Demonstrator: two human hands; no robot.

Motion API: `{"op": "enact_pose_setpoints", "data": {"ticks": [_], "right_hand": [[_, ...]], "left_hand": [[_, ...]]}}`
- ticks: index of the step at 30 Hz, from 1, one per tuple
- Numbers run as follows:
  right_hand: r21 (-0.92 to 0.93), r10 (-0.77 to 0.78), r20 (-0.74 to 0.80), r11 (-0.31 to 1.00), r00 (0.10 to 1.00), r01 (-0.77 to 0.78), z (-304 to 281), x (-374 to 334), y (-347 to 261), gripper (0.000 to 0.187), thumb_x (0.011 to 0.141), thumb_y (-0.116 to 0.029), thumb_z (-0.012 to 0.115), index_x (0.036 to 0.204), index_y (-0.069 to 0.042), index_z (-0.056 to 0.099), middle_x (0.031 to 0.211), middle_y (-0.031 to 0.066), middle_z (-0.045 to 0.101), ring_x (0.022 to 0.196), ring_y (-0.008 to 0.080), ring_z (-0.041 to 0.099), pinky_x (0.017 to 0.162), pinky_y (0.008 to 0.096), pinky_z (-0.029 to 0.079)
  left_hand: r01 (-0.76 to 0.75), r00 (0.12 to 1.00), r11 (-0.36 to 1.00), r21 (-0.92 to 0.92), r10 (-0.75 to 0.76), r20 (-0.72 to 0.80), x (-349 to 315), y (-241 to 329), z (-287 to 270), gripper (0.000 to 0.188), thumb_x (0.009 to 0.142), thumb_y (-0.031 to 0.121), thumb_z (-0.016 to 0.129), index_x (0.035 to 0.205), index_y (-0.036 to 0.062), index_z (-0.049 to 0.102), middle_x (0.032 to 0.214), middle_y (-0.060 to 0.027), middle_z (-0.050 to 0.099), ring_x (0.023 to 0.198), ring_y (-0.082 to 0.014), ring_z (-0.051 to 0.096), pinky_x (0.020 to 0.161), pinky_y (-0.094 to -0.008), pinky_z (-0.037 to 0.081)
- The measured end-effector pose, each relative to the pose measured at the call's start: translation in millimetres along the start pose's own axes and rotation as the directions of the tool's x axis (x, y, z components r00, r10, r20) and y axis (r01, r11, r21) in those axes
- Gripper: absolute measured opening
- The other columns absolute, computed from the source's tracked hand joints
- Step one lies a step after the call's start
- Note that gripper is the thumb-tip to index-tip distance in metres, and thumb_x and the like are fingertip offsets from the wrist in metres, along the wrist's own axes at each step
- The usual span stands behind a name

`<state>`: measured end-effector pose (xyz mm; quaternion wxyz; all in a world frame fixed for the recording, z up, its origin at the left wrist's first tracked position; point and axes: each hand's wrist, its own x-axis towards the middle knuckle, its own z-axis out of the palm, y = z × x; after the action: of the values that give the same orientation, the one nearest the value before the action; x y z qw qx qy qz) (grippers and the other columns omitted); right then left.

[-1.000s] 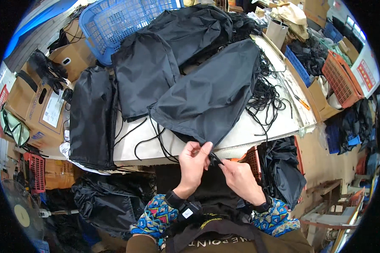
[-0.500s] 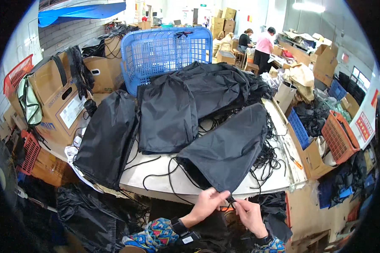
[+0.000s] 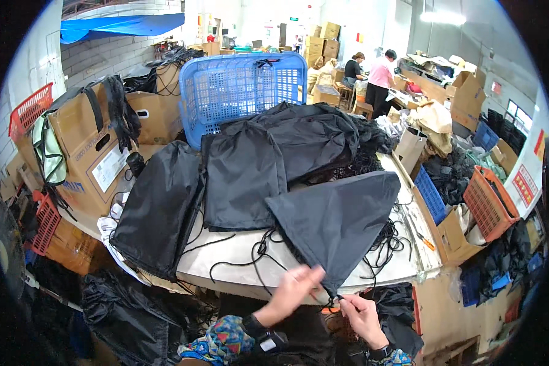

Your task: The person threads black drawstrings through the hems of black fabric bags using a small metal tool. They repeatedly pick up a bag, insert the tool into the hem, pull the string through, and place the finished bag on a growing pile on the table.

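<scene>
The left hand [image 3: 294, 288] pinches the lower corner of a black bag [image 3: 338, 222], thumb and fingers closed on the fabric just left of the tip. The right hand [image 3: 361, 312] sits just below and right of that corner, its fingertips closed on a black cord [image 3: 334, 299] at the bag's tip; the two sets of fingers are almost touching. The bag fans out up and to the right from the fingers, lying flat on the table [image 3: 238, 262] with its corner hanging over the near edge.

Loose cords [image 3: 250, 256] loop across the table just up and left of the left fingers. A tangle of cord [image 3: 387, 241] lies up and right of the right fingers, beside the bag. Further up from both hands are two more black bags, one [image 3: 161, 207] well to the left and draped over the table edge, one [image 3: 244, 174] straight above the left fingers. Beyond them a heap of bags [image 3: 314, 131] rests against a blue basket [image 3: 244, 85]. Far off to the right stands an orange crate [image 3: 488, 204], and at upper left cardboard boxes [image 3: 88, 152]
</scene>
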<state>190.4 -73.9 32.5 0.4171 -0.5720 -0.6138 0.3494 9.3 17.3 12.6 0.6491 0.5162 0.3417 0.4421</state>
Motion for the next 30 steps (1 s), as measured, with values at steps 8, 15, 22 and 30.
{"op": "enact_pose_setpoints", "data": {"ticks": [8, 15, 22, 30], "right_hand": [[0.316, 0.085, -0.038, 0.946, 0.996, -0.068, 31, 14, -13, 0.019, 0.093, -0.013, 0.054, 0.082, 0.001, 0.061, 0.065, -0.0032, 0.056, 0.06, 0.0038, 0.049, 0.056, 0.0193, 0.039], [0.049, 0.0, 0.096, 0.999, 0.995, -0.005, 29, 10, 3, 0.017, 0.09, -0.013, 0.057, 0.082, 0.0, 0.065, 0.065, 0.0057, 0.06, 0.059, 0.0131, 0.056, 0.056, 0.0273, 0.043], [-0.207, -0.37, -0.247, 0.923, 0.895, 0.325, -41, 62, -64, 0.033, 0.094, -0.011, 0.045, 0.124, 0.002, 0.05, 0.123, 0.0157, 0.055, 0.112, 0.0238, 0.053, 0.095, 0.0338, 0.039], [0.306, -0.483, -0.129, 0.811, 0.866, 0.498, -46, 76, -92, 0.024, 0.093, -0.008, 0.048, 0.111, 0.005, 0.056, 0.092, 0.0119, 0.064, 0.095, 0.0203, 0.057, 0.085, 0.0334, 0.043]], "left_hand": [[-0.06, 0.997, 0.995, 0.074, 0.063, -0.048, -1, 7, 2, 0.024, 0.092, 0.021, 0.057, 0.087, -0.0014, 0.063, 0.078, -0.002, 0.063, 0.071, -0.0063, 0.055, 0.066, -0.0231, 0.045], [-0.163, 0.986, 0.961, 0.225, 0.166, 0.004, -9, 6, 10, 0.018, 0.087, 0.014, 0.06, 0.091, -0.0029, 0.055, 0.071, -0.0073, 0.055, 0.063, -0.0085, 0.048, 0.056, -0.0274, 0.042], [-0.521, 0.788, 0.404, 0.752, 0.567, 0.242, -15, 6, -16, 0.013, 0.085, 0.012, 0.058, 0.087, 0.0019, 0.05, 0.067, -0.0136, 0.052, 0.058, -0.03, 0.057, 0.047, -0.0388, 0.044], [-0.596, 0.711, 0.127, 0.793, 0.543, 0.447, -21, -9, -40, 0.013, 0.081, 0.011, 0.059, 0.093, 0.0059, 0.056, 0.066, -0.0085, 0.054, 0.052, -0.0263, 0.059, 0.044, -0.0348, 0.048]]}}
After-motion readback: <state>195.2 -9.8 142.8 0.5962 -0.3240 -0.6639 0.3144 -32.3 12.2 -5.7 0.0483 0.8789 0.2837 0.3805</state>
